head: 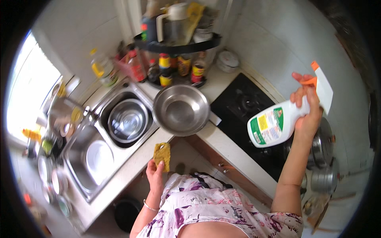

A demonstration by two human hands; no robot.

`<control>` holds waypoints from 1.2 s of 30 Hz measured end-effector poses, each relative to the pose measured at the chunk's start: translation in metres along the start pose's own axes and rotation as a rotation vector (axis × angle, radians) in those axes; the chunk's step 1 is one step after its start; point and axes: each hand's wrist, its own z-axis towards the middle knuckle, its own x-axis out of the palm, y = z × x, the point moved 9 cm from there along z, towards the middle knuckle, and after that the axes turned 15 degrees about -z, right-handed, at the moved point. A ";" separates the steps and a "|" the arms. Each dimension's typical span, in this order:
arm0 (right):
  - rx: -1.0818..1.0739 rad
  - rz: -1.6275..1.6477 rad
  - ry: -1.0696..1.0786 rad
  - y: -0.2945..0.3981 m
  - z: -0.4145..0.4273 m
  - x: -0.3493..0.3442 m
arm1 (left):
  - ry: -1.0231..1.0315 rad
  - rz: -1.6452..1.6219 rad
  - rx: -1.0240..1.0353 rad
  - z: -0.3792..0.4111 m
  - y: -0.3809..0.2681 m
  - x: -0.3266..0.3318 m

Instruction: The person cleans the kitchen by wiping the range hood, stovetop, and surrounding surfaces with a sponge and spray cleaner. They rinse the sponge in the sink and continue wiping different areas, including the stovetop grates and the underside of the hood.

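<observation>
My right hand (pixel 308 102) grips the neck of a white spray bottle (pixel 268 125) with an orange trigger and nozzle, fingers around the trigger area. The bottle is held up above the right side of a black glass cooktop (pixel 238 101), its label facing me. In my left hand (pixel 155 172) is a flat yellow sponge or cloth (pixel 162 156), pinched between thumb and fingers near the counter's front edge. Beyond that hand a wide stainless steel basin (pixel 181 110) rests on the counter corner, between the sink and the cooktop.
A double steel sink (pixel 86 193) on the left holds a metal bowl (pixel 128 120) and a white basin (pixel 99 159). Sauce bottles (pixel 198 70) crowd a black corner rack (pixel 178 47). Steel pots (pixel 321 148) stand far right. Below the counter sits a dark bin (pixel 127 214).
</observation>
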 end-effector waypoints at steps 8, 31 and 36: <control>0.137 0.267 0.459 -0.029 -0.072 0.123 | -0.193 -0.055 0.095 -0.085 -0.004 -0.040; 0.011 0.639 1.372 0.199 -0.388 0.628 | -0.893 -0.306 0.597 -0.238 -0.158 -0.407; -0.035 0.614 1.416 0.238 -0.452 0.708 | -0.985 -0.305 0.587 -0.254 -0.185 -0.471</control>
